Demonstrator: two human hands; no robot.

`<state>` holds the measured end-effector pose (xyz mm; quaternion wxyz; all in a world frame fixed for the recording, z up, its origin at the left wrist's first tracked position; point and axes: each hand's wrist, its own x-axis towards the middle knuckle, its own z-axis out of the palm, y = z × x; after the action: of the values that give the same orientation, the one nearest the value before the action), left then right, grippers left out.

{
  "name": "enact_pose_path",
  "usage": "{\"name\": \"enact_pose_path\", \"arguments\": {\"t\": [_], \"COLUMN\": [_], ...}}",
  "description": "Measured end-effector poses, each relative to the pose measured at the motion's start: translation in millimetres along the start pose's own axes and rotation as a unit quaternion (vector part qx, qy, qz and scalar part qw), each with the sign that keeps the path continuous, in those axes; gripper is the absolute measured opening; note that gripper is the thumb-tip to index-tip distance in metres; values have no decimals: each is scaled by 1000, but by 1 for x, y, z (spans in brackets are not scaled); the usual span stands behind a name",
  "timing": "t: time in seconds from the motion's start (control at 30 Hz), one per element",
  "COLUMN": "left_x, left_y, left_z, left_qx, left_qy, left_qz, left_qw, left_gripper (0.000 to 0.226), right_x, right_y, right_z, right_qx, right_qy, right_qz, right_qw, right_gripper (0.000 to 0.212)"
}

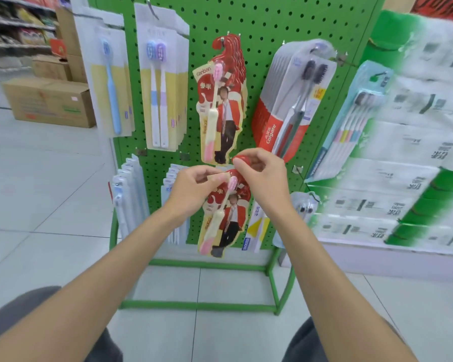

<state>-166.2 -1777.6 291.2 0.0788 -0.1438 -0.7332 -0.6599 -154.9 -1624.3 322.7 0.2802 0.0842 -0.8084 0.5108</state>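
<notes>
The left hand (194, 185) pinches the top left edge of a red and cream cardboard toothbrush pack (224, 218) held before the green metal pegboard rack (259, 27); the right hand (262, 173) grips its red top corner.

A red-and-cream carded toothbrush pack (224, 215) hangs upright, top pinched.

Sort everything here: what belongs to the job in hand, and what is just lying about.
In the job: held pack, pinched at its top by left hand and right hand; matching packs hung above; pegboard.
Just about: blue brush pack; twin pack; Colgate pack; cardboard box; white wrapped packs.
</notes>
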Motion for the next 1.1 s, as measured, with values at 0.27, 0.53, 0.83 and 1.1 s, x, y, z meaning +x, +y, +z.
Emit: {"name": "enact_pose_path", "arguments": {"t": [0.27, 0.53, 0.83, 1.1], "left_x": [-12, -15, -5, -3], "left_y": [-13, -22, -27, -31], "left_z": [-2, -13, -31, -33], "left_qx": [-68, -68, -110, 83], "left_qy": [14, 76, 202, 177], "left_qz": [-71, -94, -108, -28], "left_qw": [995, 990, 967, 980], "left_gripper": [6, 4, 6, 19], "right_x": [-14, -35, -71, -91], "right_y": [19, 40, 58, 59], "right_z": [11, 28, 27, 31], "right_qx": [88, 190, 91, 58], "right_qy": [-83, -192, -345, -324], "right_qz": [124, 254, 285, 246], "right_qw": [985, 929, 890, 912], "right_gripper": [20, 42, 16, 24]}}
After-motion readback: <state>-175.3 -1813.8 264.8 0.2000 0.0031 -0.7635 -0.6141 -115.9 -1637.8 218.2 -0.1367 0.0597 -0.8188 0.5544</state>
